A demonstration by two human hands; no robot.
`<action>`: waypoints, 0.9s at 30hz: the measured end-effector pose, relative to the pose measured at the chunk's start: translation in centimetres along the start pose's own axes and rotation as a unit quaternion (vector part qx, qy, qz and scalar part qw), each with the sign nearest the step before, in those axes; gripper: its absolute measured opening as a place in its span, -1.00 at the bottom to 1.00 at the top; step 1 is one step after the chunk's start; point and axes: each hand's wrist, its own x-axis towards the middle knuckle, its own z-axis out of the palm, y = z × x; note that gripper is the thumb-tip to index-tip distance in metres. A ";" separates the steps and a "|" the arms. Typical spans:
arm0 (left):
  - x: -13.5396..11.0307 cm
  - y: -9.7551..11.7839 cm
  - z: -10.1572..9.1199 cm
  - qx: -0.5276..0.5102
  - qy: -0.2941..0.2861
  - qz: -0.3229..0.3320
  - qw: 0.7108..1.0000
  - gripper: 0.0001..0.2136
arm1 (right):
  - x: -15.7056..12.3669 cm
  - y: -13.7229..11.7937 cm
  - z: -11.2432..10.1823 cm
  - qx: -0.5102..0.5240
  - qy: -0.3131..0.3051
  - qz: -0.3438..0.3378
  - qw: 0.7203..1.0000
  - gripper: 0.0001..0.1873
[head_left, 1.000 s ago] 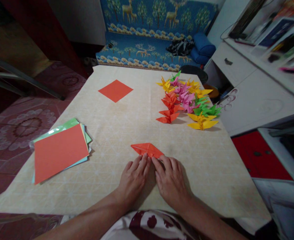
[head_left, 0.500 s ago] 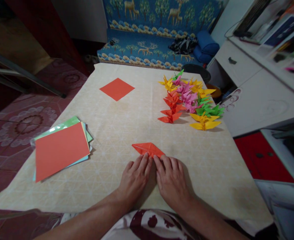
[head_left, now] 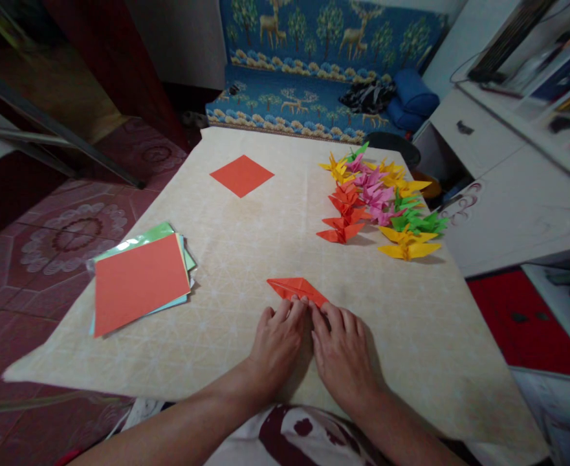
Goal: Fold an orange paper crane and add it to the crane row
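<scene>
A partly folded orange paper [head_left: 295,288] lies flat on the beige table [head_left: 246,252] near the front edge. My left hand [head_left: 279,340] and my right hand [head_left: 341,349] rest side by side just behind it, fingers stretched flat, fingertips pressing on its near edge. Neither hand grips anything.
A stack of coloured sheets [head_left: 142,279] with an orange one on top lies at the left. A single orange square [head_left: 242,175] sits at the far middle. Several folded paper cranes [head_left: 380,206] cluster at the right. A white cabinet [head_left: 503,188] stands beside the table's right edge.
My hands hold the same pose on the orange paper. The view has shifted slightly, so everything sits a little further right in the picture.
</scene>
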 end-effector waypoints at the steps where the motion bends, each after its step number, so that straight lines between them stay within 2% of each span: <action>1: -0.2 -0.1 0.1 -0.003 0.003 0.004 1.000 -0.62 | 0.0 0.0 0.0 0.000 0.002 -0.001 1.000 -0.53; 9: -1.4 -1.5 0.6 -0.053 -0.013 0.020 0.998 -0.62 | 0.2 0.3 0.5 0.045 0.051 -0.018 0.998 -0.64; 14: -0.9 -2.7 0.7 -0.140 0.025 0.040 0.989 -0.59 | 1.1 -0.4 0.7 0.061 0.082 -0.070 0.992 -0.55; 18: -1.1 -4.6 0.7 -0.205 0.059 0.072 0.974 -0.60 | 1.8 -0.8 0.5 0.062 0.068 -0.067 0.993 -0.61; 21: -1.2 -5.9 0.7 -0.191 0.071 0.085 0.975 -0.63 | 2.1 -0.8 0.5 0.064 0.064 -0.072 0.993 -0.63; 27: -0.8 -7.2 0.7 -0.159 0.054 0.140 0.976 -0.61 | 2.0 -0.8 0.4 0.052 0.062 -0.074 0.994 -0.62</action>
